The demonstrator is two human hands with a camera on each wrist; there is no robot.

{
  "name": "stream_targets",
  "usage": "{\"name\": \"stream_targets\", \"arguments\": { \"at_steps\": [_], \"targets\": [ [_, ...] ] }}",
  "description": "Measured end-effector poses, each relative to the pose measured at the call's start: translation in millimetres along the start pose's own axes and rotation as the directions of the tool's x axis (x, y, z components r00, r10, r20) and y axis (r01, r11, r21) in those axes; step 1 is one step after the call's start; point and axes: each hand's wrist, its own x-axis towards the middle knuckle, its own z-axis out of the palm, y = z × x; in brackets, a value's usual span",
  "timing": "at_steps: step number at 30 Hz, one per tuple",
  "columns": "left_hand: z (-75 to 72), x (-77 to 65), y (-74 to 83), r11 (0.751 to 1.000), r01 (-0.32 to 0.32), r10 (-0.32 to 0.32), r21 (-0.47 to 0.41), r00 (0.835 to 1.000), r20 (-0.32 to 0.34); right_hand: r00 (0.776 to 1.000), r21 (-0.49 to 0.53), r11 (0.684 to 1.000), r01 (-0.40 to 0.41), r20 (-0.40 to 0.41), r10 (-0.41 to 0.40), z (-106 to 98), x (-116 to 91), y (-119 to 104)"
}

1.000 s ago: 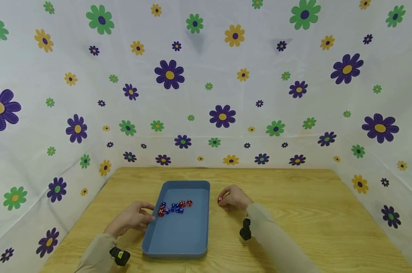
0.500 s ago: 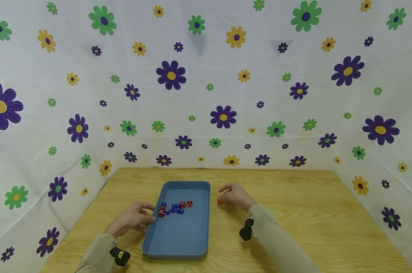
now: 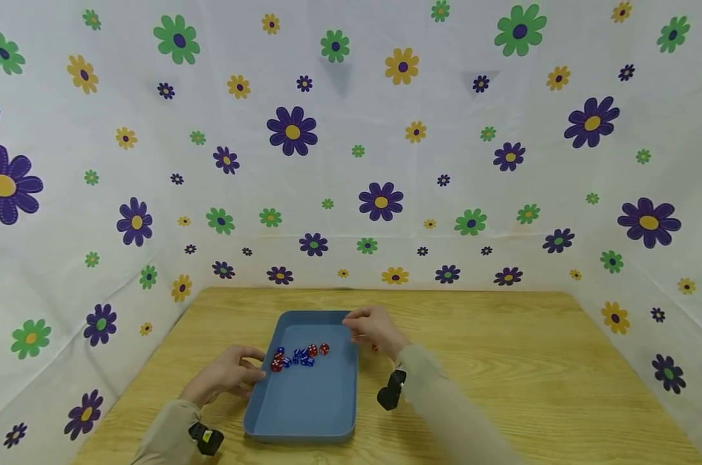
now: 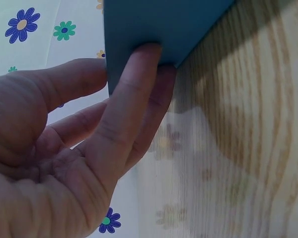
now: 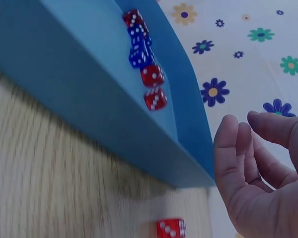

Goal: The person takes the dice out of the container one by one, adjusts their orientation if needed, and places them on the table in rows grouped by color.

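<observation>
A blue-grey tray (image 3: 307, 407) lies on the table with several red dice (image 5: 152, 76) and blue dice (image 3: 301, 356) grouped in its upper half. My left hand (image 3: 227, 376) is at the tray's left side; in the left wrist view its extended fingertips (image 4: 148, 52) touch the outer wall. Over the tray's upper right edge is my right hand (image 3: 378, 330), fingers loosely bent, with a gap between thumb and fingertips and nothing held. One red die (image 5: 171, 228) rests on the table just right of the tray, partly covered by the right hand in the head view.
The wooden table (image 3: 502, 361) extends to the right of the tray. A white cloth with printed flowers (image 3: 381, 201) hangs behind it and along both sides. Each wrist carries a small black camera (image 3: 391, 390).
My right hand pinched the red die a second ago, then let it go on the table. It has since moved left to the tray's edge. The left hand stays in place.
</observation>
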Motion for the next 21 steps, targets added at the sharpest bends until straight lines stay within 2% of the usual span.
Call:
{"name": "stream_targets", "arguments": {
  "at_steps": [5,8,15,21],
  "targets": [
    [0.8,-0.4,-1.1,1.0,-0.001,0.001,0.003,1.0,-0.011,1.0,0.038,0.999,-0.001,0.002,0.001,22,3,0],
    [0.6,-0.2,-0.6,1.0,-0.003,0.003,0.001,1.0,-0.003,1.0,0.014,1.0,-0.018,0.004,0.018,35,4,0],
    [0.3,-1.4,1.3,1.0,0.009,-0.009,-0.006,1.0,0.023,0.986,-0.03,0.986,-0.163,0.033,0.164,54,5,7],
    [-1.5,-1.9,1.9,1.0,-0.003,0.004,-0.008,0.999,0.037,0.98,-0.048,0.979,-0.199,0.002,0.2,65,5,12]
  ]
}}
